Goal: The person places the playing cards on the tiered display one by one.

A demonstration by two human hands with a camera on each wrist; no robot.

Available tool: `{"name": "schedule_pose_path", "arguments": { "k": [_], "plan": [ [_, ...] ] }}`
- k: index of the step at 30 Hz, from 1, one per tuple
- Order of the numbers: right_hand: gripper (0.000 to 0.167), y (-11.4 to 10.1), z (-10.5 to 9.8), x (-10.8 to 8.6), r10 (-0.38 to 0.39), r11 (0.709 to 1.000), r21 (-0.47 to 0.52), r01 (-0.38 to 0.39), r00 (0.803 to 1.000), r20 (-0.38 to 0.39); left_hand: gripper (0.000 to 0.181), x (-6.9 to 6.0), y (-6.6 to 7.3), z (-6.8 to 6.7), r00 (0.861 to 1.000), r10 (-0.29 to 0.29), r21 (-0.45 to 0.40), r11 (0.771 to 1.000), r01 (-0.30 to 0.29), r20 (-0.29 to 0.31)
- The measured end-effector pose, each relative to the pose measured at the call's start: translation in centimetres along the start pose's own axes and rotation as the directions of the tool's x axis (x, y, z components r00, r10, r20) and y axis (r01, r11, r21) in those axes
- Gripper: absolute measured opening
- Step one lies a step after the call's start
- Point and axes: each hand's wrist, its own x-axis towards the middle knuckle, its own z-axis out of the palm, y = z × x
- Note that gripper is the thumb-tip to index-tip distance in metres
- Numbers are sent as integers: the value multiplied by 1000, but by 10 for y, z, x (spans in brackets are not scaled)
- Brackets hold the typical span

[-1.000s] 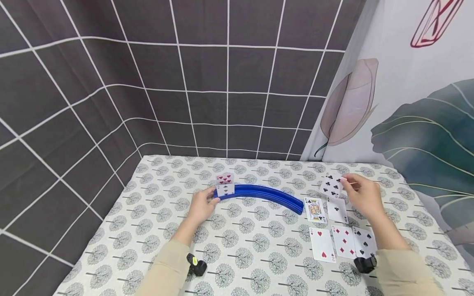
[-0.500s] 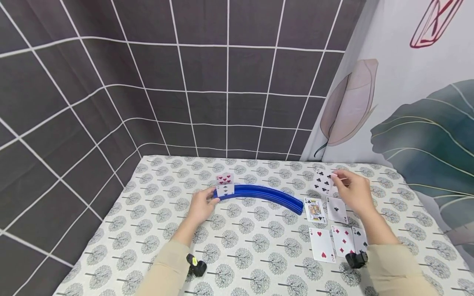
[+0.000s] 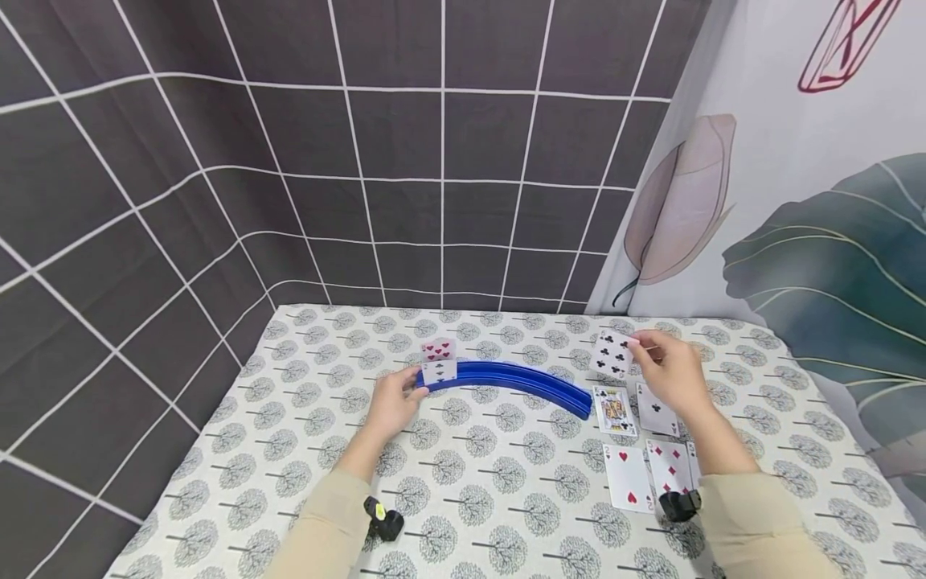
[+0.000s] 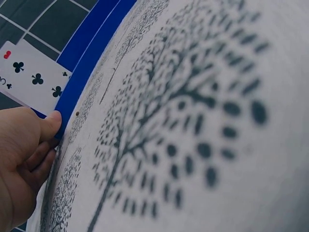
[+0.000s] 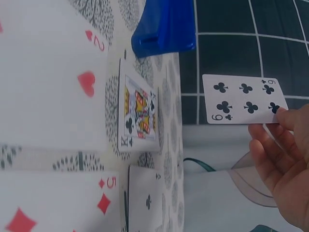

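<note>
A curved blue playing-card holder (image 3: 514, 378) lies on the table. My left hand (image 3: 393, 406) grips its left end, the thumb against the edge in the left wrist view. A three of clubs (image 4: 36, 75) stands in the holder near that hand, and a hearts card (image 3: 438, 350) rises behind it. My right hand (image 3: 673, 370) pinches a six of clubs (image 5: 245, 99) by one edge, held up off the table beyond the holder's right end. Below it lie a king of clubs (image 3: 615, 412) and an ace of clubs (image 3: 657, 408), face up.
Nearer me on the right lie a two of hearts (image 3: 628, 478), a five of diamonds (image 3: 667, 466) and a black-suit card (image 3: 694, 462) mostly hidden by my right arm. The tree-print tablecloth (image 3: 499, 482) covers the table. A dark grid curtain (image 3: 405, 217) hangs behind.
My right hand has moved left with the six of clubs, toward the holder's right end. The sleeve now covers more of the black-suit card. My left hand has stayed put.
</note>
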Motion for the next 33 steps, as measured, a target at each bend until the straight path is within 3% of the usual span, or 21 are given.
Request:
{"name": "schedule_pose_path", "arguments": {
  "k": [33],
  "plan": [
    [14,-42,32,12,-64,993,106,60,997,31,51,-1,2,-1,1000,-19,-3,1000,19,6]
  ]
}}
